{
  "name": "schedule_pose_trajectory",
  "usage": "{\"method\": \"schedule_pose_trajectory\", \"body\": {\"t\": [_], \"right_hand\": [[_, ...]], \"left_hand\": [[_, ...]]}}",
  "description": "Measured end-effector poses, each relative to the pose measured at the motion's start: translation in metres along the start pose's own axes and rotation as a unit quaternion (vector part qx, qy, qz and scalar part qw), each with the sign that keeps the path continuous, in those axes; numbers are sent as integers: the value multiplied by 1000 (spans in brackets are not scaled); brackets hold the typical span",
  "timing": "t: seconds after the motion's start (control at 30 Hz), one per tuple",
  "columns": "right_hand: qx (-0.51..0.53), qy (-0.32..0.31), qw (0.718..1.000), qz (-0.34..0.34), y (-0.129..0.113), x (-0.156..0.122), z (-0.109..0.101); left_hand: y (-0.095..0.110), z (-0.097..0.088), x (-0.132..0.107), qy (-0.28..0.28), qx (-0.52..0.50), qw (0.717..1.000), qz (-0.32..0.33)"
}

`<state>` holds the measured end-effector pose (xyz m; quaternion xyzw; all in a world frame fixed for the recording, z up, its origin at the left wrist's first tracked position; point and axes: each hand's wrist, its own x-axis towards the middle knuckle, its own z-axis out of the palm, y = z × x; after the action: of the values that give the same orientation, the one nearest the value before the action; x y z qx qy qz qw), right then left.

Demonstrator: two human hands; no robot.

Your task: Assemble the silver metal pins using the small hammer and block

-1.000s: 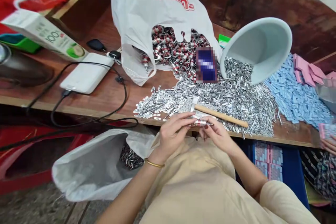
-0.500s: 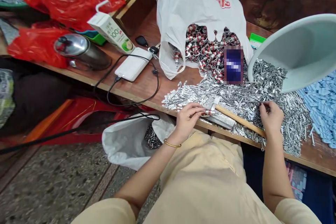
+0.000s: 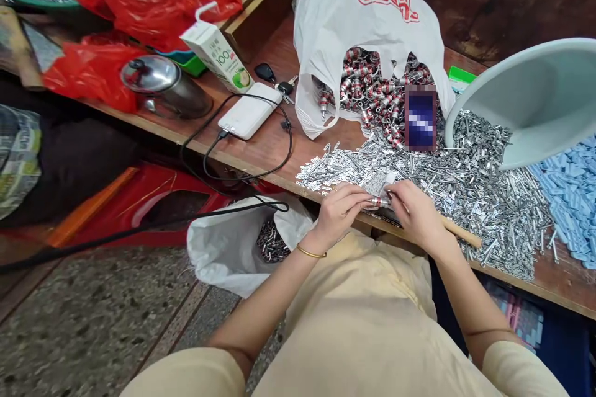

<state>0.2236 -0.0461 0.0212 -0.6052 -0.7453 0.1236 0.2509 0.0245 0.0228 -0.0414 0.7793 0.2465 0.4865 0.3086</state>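
Between the fingertips of my left hand [image 3: 338,214] is a small silver cylinder with red bands [image 3: 380,201], lying sideways over the table's front edge. My right hand [image 3: 416,214] is pinched at the cylinder's right end; a tiny part in those fingers is too small to name. Under the right hand lies a hammer [image 3: 460,232], its pale head showing beyond the fingers and its wooden handle end to the right. Loose silver metal strips and pins [image 3: 493,211] spread around both hands.
A white plastic bag [image 3: 321,18] spills similar red-banded cylinders. A tipped grey-green tub [image 3: 535,80] stands right, near light blue pieces [image 3: 572,192]. Left are a power bank [image 3: 249,113] with cable, keys [image 3: 285,90], a drink carton [image 3: 216,56] and a metal mug [image 3: 179,90]. A white sack [image 3: 218,242] sits below.
My right hand has moved left from the metal parts to the cylinder's end, covering part of the hammer. My left hand still holds the cylinder. The whole view has shifted slightly.
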Motion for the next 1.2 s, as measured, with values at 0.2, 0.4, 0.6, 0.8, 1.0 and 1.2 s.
{"method": "schedule_pose_trajectory", "body": {"t": [0.2,0.4,0.6,0.8,1.0,1.2], "right_hand": [[-175,-126,968,-127,-16,23,0],[-248,-124,946,-165,-18,30,-9],[-268,-121,935,-200,-27,33,-12],[-51,-74,990,-105,-19,22,-6],[196,75,976,50,-22,-1,16],[216,78,973,31,-28,-8,4]], "left_hand": [[3,-10,0,2,38,998,40],[2,-13,0,-1,64,997,50],[9,-17,8,-5,53,998,35],[24,-19,15,24,-29,998,-59],[40,-17,9,19,-68,983,-167],[48,-29,10,-20,8,998,-61]]}}
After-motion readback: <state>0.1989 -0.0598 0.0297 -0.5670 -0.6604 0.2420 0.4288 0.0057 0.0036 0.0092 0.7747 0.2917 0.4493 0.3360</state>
